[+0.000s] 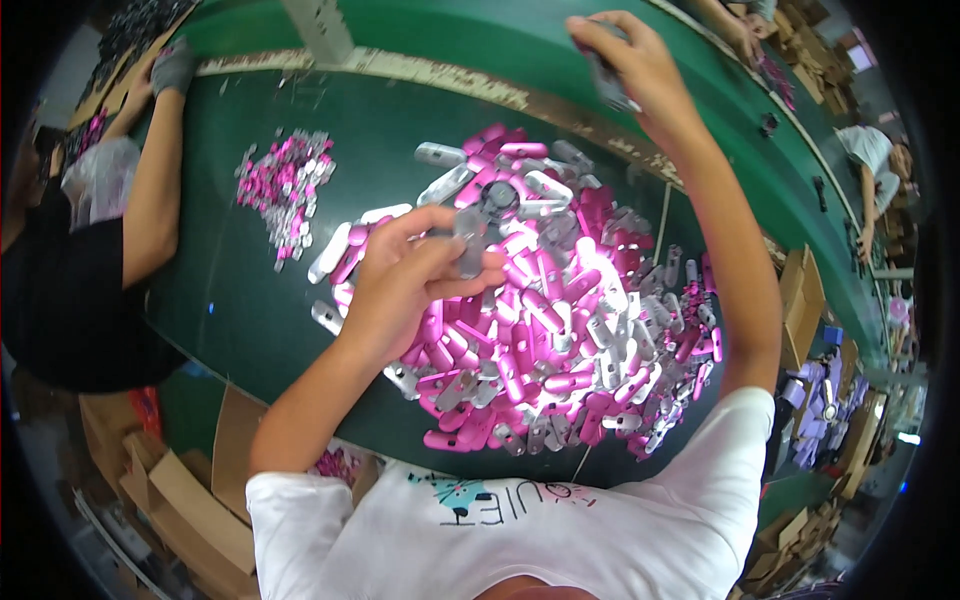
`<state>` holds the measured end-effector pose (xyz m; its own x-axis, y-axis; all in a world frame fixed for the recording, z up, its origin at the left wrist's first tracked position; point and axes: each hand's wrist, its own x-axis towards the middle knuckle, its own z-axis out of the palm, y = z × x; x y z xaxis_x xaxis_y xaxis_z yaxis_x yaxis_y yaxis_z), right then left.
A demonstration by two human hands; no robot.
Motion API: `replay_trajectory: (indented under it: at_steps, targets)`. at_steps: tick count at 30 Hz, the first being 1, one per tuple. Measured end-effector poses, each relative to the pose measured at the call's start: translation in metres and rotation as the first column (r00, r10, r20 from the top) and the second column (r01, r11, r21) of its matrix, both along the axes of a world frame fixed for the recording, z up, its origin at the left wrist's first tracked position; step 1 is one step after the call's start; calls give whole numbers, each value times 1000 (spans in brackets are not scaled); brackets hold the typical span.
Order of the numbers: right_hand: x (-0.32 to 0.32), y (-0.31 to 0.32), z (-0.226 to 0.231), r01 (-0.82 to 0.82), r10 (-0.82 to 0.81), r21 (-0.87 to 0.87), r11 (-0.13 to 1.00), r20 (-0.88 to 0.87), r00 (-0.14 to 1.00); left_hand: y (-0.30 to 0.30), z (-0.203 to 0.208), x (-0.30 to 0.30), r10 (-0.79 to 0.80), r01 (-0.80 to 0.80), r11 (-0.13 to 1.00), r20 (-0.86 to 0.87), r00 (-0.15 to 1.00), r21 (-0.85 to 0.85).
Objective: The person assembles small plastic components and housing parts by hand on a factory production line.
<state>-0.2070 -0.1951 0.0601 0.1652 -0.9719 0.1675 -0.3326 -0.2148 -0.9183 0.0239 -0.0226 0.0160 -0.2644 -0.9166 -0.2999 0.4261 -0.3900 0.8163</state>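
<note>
White cloth of the person's own T-shirt lies nearest, with the front edge of the dark green table just beyond it. Below that edge, on the left, an open cardboard carton raises a flap; pink bits show beside it, partly hidden by the arm, so whether they lie inside cannot be told. Farther left are more cartons with their flaps spread. On the right, purple parts are piled among cardboard, near another open carton. Pink and silver casings form a broad heap on the table, reaching close to the front edge, with a round black thing near its far side. Left hand hangs over the heap's left part, thumb and fingertips closed on a translucent grey piece. Right hand is past the heap, over the green belt, its fingers curled around a dark grey piece. A chipped, pale ledge divides belt from table. Green tabletop shows between the heap and a smaller pile of pink and silver bits, and again toward the co-worker at left.
</note>
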Motion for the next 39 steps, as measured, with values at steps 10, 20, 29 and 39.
replay_trajectory:
  at_steps: [10, 20, 29, 39]
  targets:
    - [38, 115, -18, -207, 203, -29, 978, -121, 972, 6, 2, -6, -83, 96, 988, -112, 990, 120]
    - [57, 126, -32, -179, 149, -78, 981, -297, 943, 11, 4, -7, -124, 152, 971, -153, 980, 183]
    - [57, 127, -38, -218, 151, -156, 964, -355, 923, 11, -1, -9, -156, 155, 983, 1, 988, 98]
    - [38, 120, -23, -469, 480, 246, 848, 16, 877, 19, -14, -15, -39, 100, 969, 262, 964, -224]
